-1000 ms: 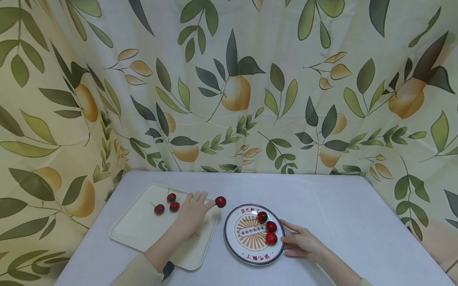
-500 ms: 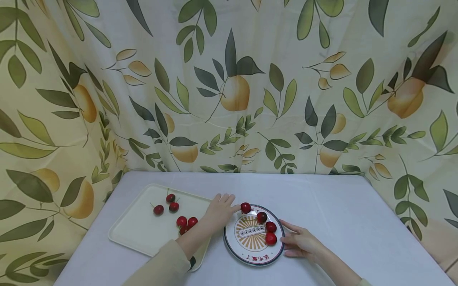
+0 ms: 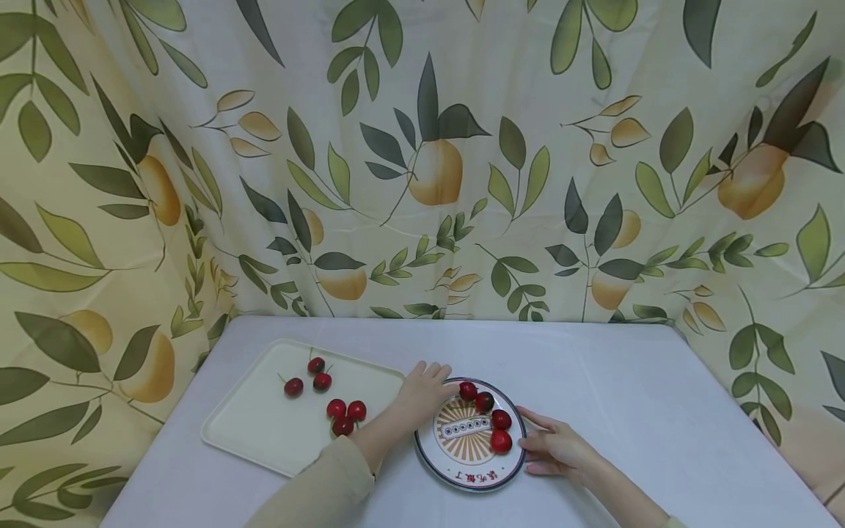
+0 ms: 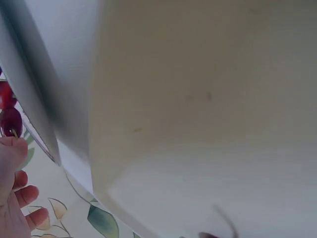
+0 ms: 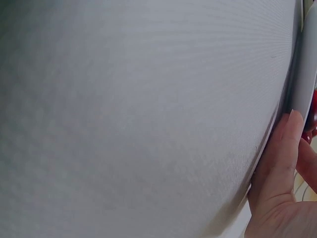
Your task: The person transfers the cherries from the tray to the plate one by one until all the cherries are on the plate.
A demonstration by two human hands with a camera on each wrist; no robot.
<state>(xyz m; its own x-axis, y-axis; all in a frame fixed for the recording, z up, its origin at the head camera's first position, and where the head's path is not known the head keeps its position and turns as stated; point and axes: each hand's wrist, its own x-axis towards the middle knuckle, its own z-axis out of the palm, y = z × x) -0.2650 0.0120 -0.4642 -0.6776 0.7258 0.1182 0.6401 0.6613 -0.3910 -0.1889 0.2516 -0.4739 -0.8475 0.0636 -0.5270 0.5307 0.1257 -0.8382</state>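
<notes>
While I watched the feeds from my distant post, I counted ten cherries in view: four at one round plate (image 3: 447,463) and six on one pale tray (image 3: 254,429), the six lying as a far group of three (image 3: 322,381) and a near group of three (image 3: 342,426). Both stood on the white-covered table (image 3: 660,433), with one patterned cloth (image 3: 436,271) hanging behind. The left hand's grip (image 3: 419,396) was pinched on the stem of one cherry (image 3: 468,391) at the plate's far side, just beside the other three (image 3: 501,419); I could not tell whether that cherry bore on the plate. The right hand's grip (image 3: 557,449) was clamped on the plate's right rim. The left sleeve (image 3: 323,484) hid the tray's near right corner, and the left hand covered some of the plate's print. My left wrist view cut off the plate and its cherries at the left edge, and a blurred dark bit with a stem barely entered at the bottom. In my right wrist view, cherries showed only as slivers, too cropped for counting.
</notes>
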